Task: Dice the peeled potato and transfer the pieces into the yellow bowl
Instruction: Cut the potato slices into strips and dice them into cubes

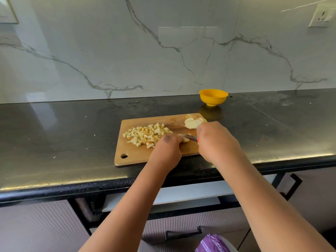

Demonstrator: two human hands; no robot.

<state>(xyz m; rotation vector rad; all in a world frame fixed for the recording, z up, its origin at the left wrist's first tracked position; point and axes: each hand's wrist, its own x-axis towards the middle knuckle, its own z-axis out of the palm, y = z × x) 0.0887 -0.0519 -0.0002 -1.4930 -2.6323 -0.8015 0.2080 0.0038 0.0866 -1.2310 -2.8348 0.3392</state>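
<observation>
A wooden cutting board (138, 155) lies on the black counter. A pile of diced potato (145, 135) covers its left half. Several potato slices (192, 122) lie at its far right corner. My left hand (168, 148) holds down a potato piece (185, 139) with curled fingers. My right hand (216, 140) grips a knife (190, 137) with a red handle, its blade on that piece. The yellow bowl (213, 97) stands behind the board near the wall; I cannot see inside it.
The black counter (63, 135) runs along a marble-patterned wall. A wall socket (321, 16) sits at the upper right. Drawers and cabinet handles (291, 186) lie below the counter's front edge.
</observation>
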